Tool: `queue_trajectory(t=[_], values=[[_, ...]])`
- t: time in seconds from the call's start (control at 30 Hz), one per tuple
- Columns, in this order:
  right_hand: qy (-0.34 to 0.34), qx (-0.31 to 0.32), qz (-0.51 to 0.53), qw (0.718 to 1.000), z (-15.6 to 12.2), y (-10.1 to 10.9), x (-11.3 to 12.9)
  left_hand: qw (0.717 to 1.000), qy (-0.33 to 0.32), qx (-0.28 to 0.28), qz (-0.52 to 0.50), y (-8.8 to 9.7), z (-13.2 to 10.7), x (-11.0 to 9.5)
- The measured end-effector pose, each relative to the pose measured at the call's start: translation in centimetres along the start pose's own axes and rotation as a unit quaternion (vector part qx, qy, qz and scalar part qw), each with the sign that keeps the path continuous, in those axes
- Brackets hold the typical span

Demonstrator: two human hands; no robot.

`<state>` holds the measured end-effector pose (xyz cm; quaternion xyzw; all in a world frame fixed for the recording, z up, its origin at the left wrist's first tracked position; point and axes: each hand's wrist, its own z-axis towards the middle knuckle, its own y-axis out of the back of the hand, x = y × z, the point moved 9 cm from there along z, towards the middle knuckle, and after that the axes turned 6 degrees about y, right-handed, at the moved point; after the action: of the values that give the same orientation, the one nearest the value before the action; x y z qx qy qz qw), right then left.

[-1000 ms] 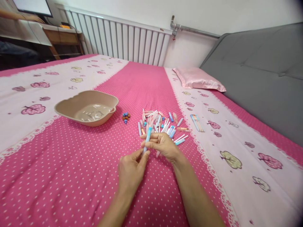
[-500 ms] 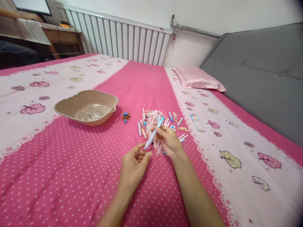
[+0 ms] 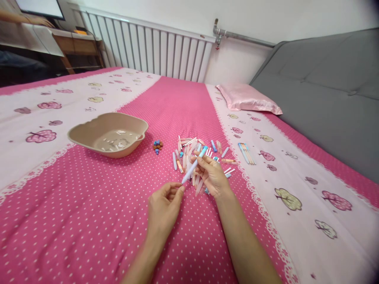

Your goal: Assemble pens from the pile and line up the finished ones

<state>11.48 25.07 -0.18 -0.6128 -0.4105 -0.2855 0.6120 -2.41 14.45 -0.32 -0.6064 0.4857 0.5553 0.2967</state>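
My right hand (image 3: 210, 173) is closed round a pen (image 3: 191, 170) with a pale lavender barrel and a bright blue upper end, held at a slant over the bed. At the pen's lower tip, my left hand (image 3: 166, 201) pinches with thumb and forefinger. Beneath and behind the hands lies a loose pile of pen parts (image 3: 186, 157): pinkish barrels, white sticks, blue pieces and orange-printed pieces. My right hand hides some of it. Several assembled-looking pens (image 3: 247, 154) lie side by side to the right.
A beige basin (image 3: 108, 132) holding small white pieces stands on the left. Beside it is a small heap of blue and brown bits (image 3: 157, 146). Farther back are a pink pillow (image 3: 248, 98), a grey headboard (image 3: 322, 75) and a radiator (image 3: 154, 49). Another person's hand (image 3: 41, 21) rests on a desk.
My left hand has shifted slightly left, and its thumb and forefinger have closed together at the pen's tip. My right hand still holds the pen almost in the same spot.
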Motion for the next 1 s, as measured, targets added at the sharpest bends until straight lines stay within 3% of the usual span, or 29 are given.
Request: queue_trajectory(t=[1.0], values=[[0.019, 0.068, -0.055, 0.996, -0.4, -1.2, 0.2, 1.000, 0.006, -0.020, 0.023, 0.5, 0.0, -0.1]])
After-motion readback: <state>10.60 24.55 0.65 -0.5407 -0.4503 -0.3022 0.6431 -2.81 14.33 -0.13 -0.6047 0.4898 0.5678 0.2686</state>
